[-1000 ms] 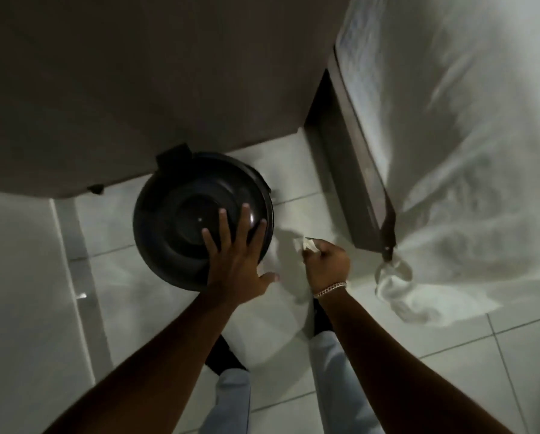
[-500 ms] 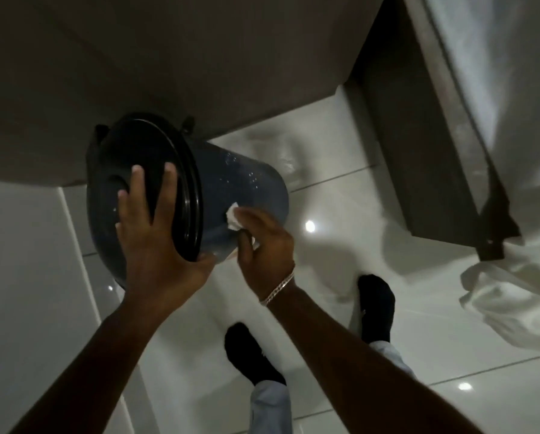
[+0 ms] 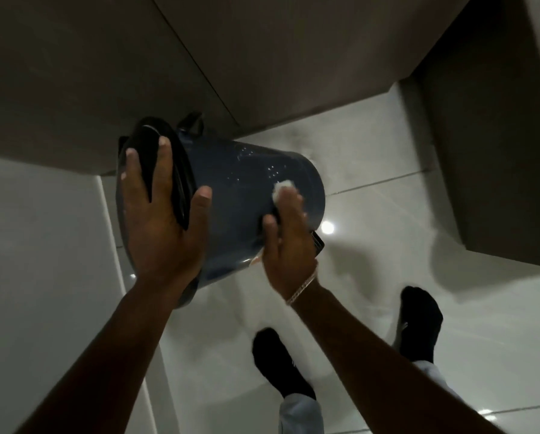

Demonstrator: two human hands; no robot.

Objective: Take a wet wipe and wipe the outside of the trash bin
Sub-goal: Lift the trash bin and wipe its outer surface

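Trash bin (image 3: 240, 195): a dark blue round bin, tipped well over on its side above the pale tiled floor (image 3: 372, 277), its top turned to the left and its base to the right. Small bright specks show on its upper wall.
Lid (image 3: 156, 151): black, closed over the bin's mouth, facing left; a black hinge or handle piece (image 3: 193, 123) sticks up behind it.
Left hand (image 3: 162, 220): spread flat against the lid, fingers up across the black face and thumb hooked round onto the blue wall; the grip is a wide brace on the bin's top end.
Right hand (image 3: 289, 245): pressed against the bin's side near the base, fingers blurred; its grip is clenched on the wet wipe. A silver bracelet (image 3: 303, 288) circles the wrist.
Wet wipe (image 3: 282, 187): a small white wad at the fingertips, touching the blue wall.
Feet: two black socks (image 3: 281, 364) on the tiles below the right arm, with pale trouser cuffs (image 3: 300, 415) above them.
Surroundings: a brown cabinet front (image 3: 137, 57) behind the bin, and a dark panel (image 3: 497, 151) at the right.
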